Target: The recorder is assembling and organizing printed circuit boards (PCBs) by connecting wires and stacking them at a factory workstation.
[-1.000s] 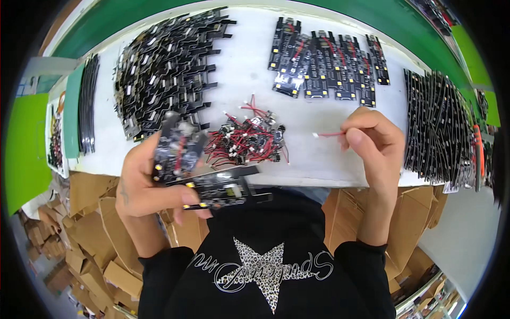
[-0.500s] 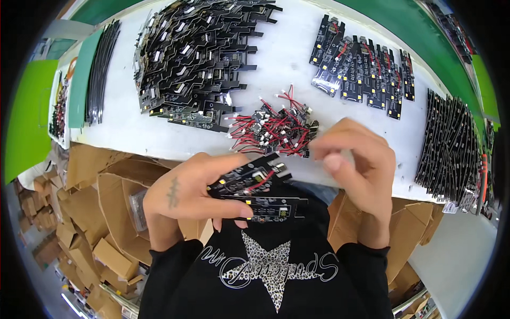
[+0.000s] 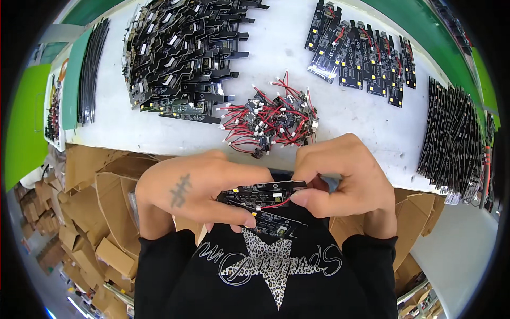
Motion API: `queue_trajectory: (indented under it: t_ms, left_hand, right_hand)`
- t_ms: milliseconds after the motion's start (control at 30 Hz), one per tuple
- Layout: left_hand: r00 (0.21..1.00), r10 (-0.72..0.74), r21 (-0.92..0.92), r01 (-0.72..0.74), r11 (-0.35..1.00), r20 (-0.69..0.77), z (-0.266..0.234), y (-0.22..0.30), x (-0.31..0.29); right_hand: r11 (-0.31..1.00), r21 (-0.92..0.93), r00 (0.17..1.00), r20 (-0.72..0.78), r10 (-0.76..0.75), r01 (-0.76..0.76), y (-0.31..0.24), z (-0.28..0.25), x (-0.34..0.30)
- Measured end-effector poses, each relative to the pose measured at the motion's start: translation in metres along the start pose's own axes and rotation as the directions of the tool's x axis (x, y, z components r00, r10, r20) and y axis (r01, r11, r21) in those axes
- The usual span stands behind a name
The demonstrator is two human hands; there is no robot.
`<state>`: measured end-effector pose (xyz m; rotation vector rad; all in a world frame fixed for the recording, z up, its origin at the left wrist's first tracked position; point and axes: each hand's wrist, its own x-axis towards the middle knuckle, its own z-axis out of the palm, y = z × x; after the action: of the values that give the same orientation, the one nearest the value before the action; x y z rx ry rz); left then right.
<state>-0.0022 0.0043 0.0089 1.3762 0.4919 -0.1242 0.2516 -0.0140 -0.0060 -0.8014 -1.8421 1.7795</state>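
Observation:
My left hand (image 3: 194,189) is closed around narrow black circuit boards, thumb below and fingers above. The upper circuit board (image 3: 249,196) lies nearly level, with a yellow-white square on it. Under it a second circuit board (image 3: 277,225) slants down to the right. A short red wire (image 3: 276,205) runs from a small white connector to the right fingertips. My right hand (image 3: 345,178) pinches at the right end of the upper board; the small part at the wire's end is mostly hidden by its fingers. Beyond both hands lies a pile of small red-wired modules (image 3: 271,119).
A big heap of black circuit boards (image 3: 180,58) covers the table's (image 3: 287,32) far left. Wired boards (image 3: 358,58) lie in a row at far right. Bundles of thin black strips (image 3: 451,138) lie at the right edge. Open cardboard boxes (image 3: 114,191) stand below the front edge.
My right hand has come from beside the module pile down to the boards and now pinches at the upper one's end. The boards in my left hand have turned and dropped slightly.

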Motion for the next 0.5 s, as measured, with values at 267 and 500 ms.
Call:
queue_trajectory:
  t_ms: [267, 500]
  left_hand:
    - [0.991, 0.099, -0.132, -0.087, 0.987, 0.086, 0.000, -0.018, 0.006]
    - [0.962, 0.044, -0.214, -0.105, 0.971, -0.270, 0.000, -0.015, -0.039]
  right_hand:
    - [0.941, 0.337, 0.997, 0.043, -0.059, 0.041, 0.014, 0.001, -0.002]
    - [0.980, -0.147, 0.854, -0.485, -0.188, 0.132, 0.010, -0.010, -0.006]
